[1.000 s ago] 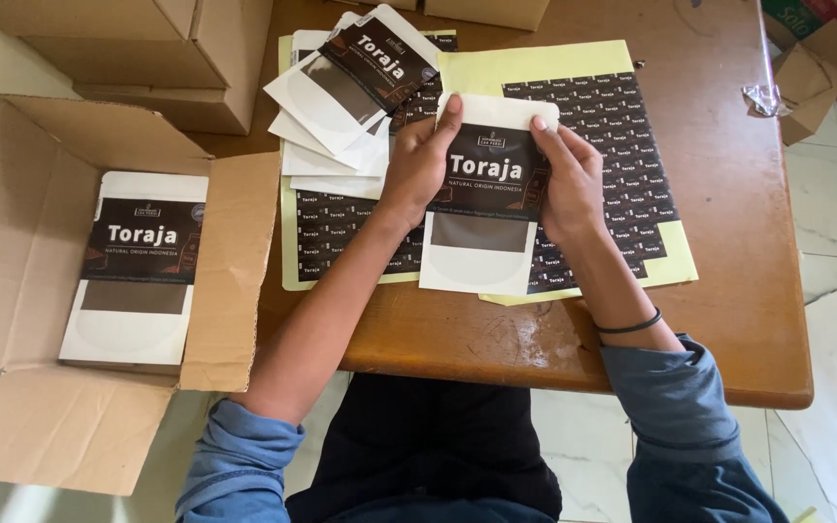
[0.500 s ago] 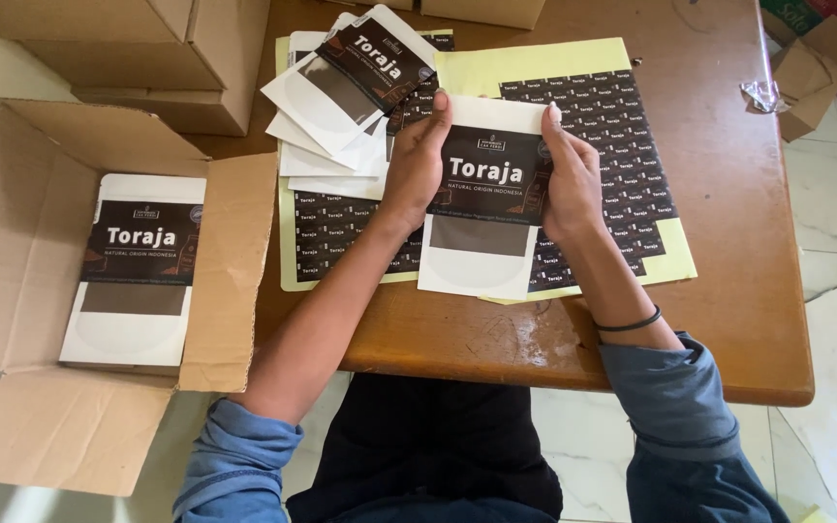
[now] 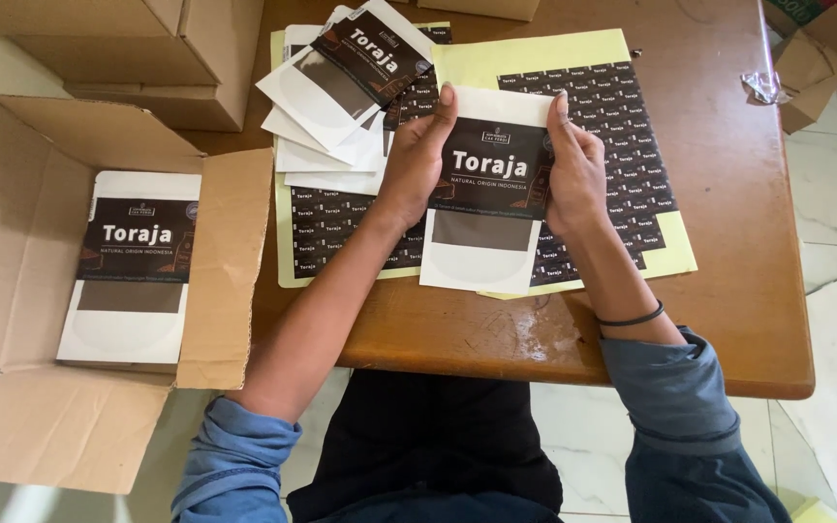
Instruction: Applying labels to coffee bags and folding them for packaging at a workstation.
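I hold a flat white pouch (image 3: 484, 247) with a dark brown label across its upper half. My left hand (image 3: 417, 160) grips its left edge and my right hand (image 3: 573, 165) grips its right edge. The pouch lies over yellow sticker sheets (image 3: 535, 53) covered with small dark labels on the wooden table (image 3: 728, 242). A loose pile of similar white pouches (image 3: 341, 87) lies at the far left of the table, beyond my left hand. An open cardboard box (image 3: 12, 223) to my left holds another labelled pouch (image 3: 138, 271) lying flat.
More cardboard boxes (image 3: 147, 48) stand behind the open one. A crumpled bit of clear plastic (image 3: 759, 87) sits at the table's right edge. Small boxes (image 3: 816, 58) lie on the tiled floor to the right.
The pouch stays between both hands, shifting slightly. My fingers have adjusted along its upper edges. The box and the pile are as before.
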